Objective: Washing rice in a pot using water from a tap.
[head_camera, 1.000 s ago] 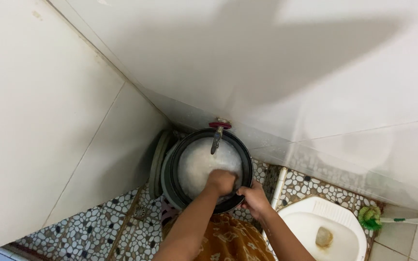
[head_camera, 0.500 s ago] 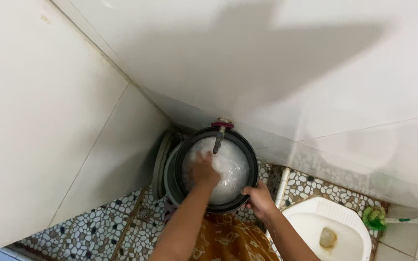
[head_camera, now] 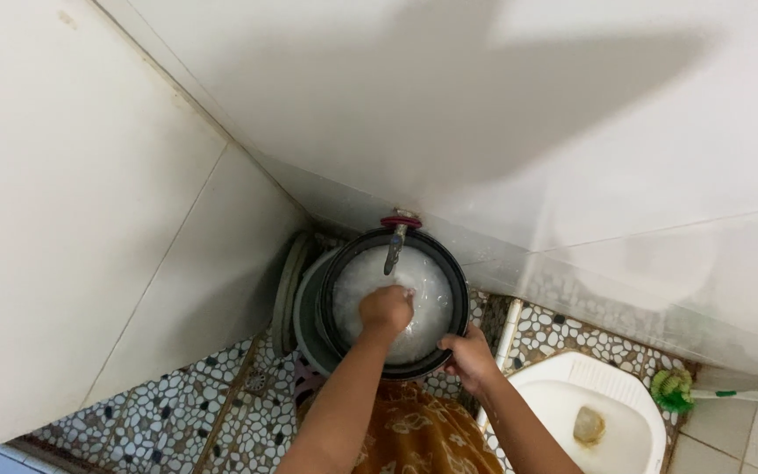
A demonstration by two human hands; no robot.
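Note:
A round dark pot (head_camera: 458, 290) full of cloudy white water stands under a wall tap (head_camera: 394, 239) with a red handle, in the corner of a tiled room. My left hand (head_camera: 386, 309) is down in the milky water near the pot's middle, fingers curled; whatever lies under the water is hidden. My right hand (head_camera: 469, 357) grips the pot's near right rim. The pot rests on a larger grey basin (head_camera: 305, 320).
A white squat toilet (head_camera: 603, 417) lies at the lower right, with a green brush (head_camera: 675, 391) beside it. A round lid (head_camera: 286, 290) leans against the left wall. Pebble-pattern floor tiles (head_camera: 177, 412) spread to the lower left. Patterned orange cloth (head_camera: 423, 434) covers my lap.
My left hand has moved around inside the pot, from the near right side to the left and now back to the middle. My right hand has kept its hold on the rim.

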